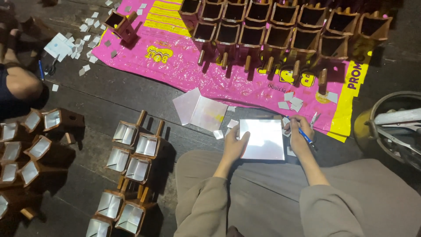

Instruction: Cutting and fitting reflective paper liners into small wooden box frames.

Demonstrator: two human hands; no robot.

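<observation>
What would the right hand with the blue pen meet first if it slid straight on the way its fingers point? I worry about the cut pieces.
Probably the small silvery cut pieces on the pink plastic sheet just beyond the right hand.

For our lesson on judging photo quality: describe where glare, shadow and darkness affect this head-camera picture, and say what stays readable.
Head view: the shiny sheet under the left hand glares almost white, hiding its surface; the right hand with the blue pen stays clear; the foil-lined wooden boxes reflect brightly; the corners and dark plank floor fall into shadow; the pink plastic sheet is evenly lit.
</observation>
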